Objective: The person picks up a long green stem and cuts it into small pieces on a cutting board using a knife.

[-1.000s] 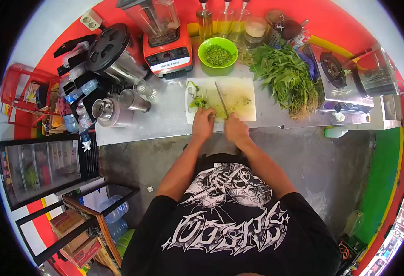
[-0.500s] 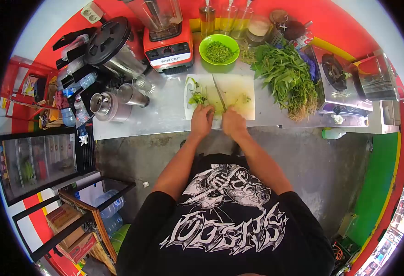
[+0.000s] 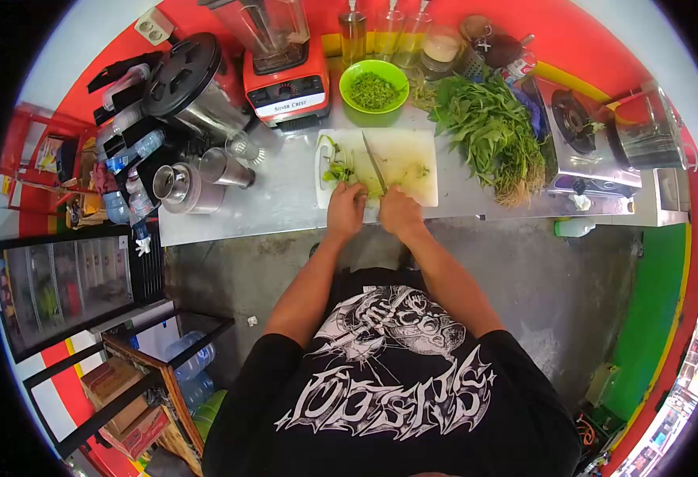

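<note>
A kitchen knife (image 3: 373,161) lies with its blade pointing away from me over the white cutting board (image 3: 416,145). Wrapped round its handle is my right hand (image 3: 401,211), at the board's front edge. Just to its left, my left hand (image 3: 346,208) has its fingers curled against a bunch of green stalks (image 3: 338,165), whose leafy pale-green ends stick out beyond the fingertips. The part inside the fingers is hidden. Small chopped green scraps (image 3: 421,170) are scattered on the right half of the board.
Behind the board stand a green bowl (image 3: 374,107) of chopped greens and a red blender (image 3: 288,94). A leafy bundle (image 3: 488,131) lies to the right, beside a gas stove (image 3: 575,151). Metal cups (image 3: 226,167) stand on the left of the steel counter (image 3: 277,208).
The whole view has shifted slightly left. Both hands stay close together at the board's front edge, with the knife at nearly the same angle.
</note>
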Demonstrator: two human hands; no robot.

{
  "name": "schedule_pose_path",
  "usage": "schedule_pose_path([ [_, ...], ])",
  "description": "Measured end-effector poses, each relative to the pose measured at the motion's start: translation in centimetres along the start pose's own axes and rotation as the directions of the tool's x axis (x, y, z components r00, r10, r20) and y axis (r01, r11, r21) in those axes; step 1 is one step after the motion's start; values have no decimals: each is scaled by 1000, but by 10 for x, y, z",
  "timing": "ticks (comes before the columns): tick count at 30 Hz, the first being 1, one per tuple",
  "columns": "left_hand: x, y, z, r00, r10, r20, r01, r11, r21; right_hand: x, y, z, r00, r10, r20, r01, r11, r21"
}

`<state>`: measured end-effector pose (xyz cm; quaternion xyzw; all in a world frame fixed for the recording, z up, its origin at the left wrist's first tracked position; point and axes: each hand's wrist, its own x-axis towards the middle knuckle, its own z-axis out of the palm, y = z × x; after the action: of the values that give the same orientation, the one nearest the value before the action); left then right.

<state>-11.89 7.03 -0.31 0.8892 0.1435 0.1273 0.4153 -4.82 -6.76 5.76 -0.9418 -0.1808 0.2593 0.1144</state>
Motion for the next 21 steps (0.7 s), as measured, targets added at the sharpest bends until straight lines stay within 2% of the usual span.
schedule_pose_path([
  [4, -1, 3, -3, 1000, 21, -22, -20, 999, 29, -9, -1, 9, 1000, 24, 2, -24, 1000, 13],
  [6, 0, 4, -4, 1000, -18, 17, 18, 1000, -6, -8, -1, 17, 997, 79, -2, -79, 993, 83],
  [9, 0, 2, -3, 999, 43, -19, -42, 999, 31, -2, -2, 8, 999, 39, 13, -39, 998, 48],
  [13, 0, 1, -2, 999, 30, -28, -30, 1000, 3, -9, -5, 0, 998, 16, 56, -17, 999, 33],
  [15, 0, 1, -2, 999, 27, -20, -27, 1000, 8, -18, -7, 3, 997, 67, 46, -70, 996, 55],
  [19, -1, 4, -2, 1000, 10, -26, -9, 1000, 29, -8, -2, 15, 997, 76, 13, -77, 993, 87],
  [21, 0, 4, -3, 1000, 21, -22, -21, 1000, 15, -1, -1, 13, 1000, -2, -22, 2, 999, 38],
])
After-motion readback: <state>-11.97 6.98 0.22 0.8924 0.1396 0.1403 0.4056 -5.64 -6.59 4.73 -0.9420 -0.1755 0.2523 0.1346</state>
